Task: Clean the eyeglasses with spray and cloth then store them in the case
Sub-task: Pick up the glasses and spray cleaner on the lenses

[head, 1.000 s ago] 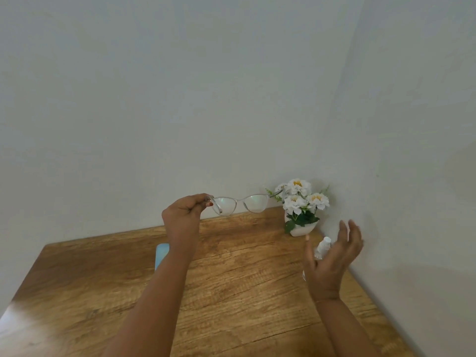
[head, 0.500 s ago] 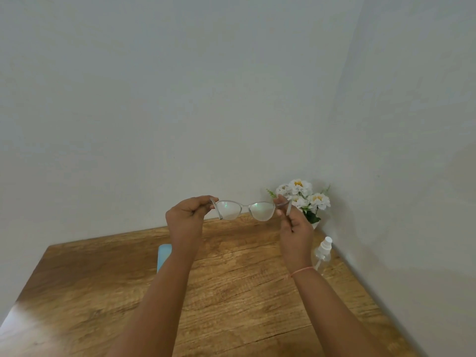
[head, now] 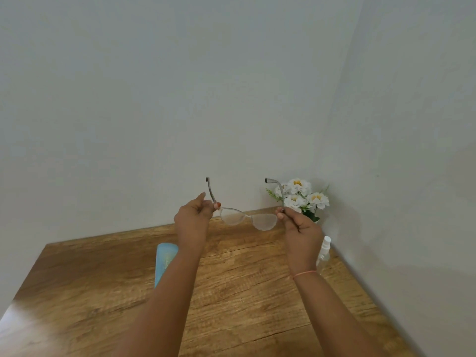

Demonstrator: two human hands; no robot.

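Clear-framed eyeglasses hang in the air above the far part of the wooden table. Both temples point upward toward the wall. My left hand pinches the left hinge, and my right hand pinches the right hinge. A light blue glasses case lies on the table behind my left forearm, partly hidden. A small clear spray bottle with a white cap stands behind my right wrist, near the right wall. I see no cloth.
A white pot of white flowers sits in the far right corner. Grey walls bound the table at the back and along the right side. Bare wood stretches between and before my forearms.
My right hand came up from beside the spray bottle and took the right hinge. The glasses have tipped, so their temples now point up.
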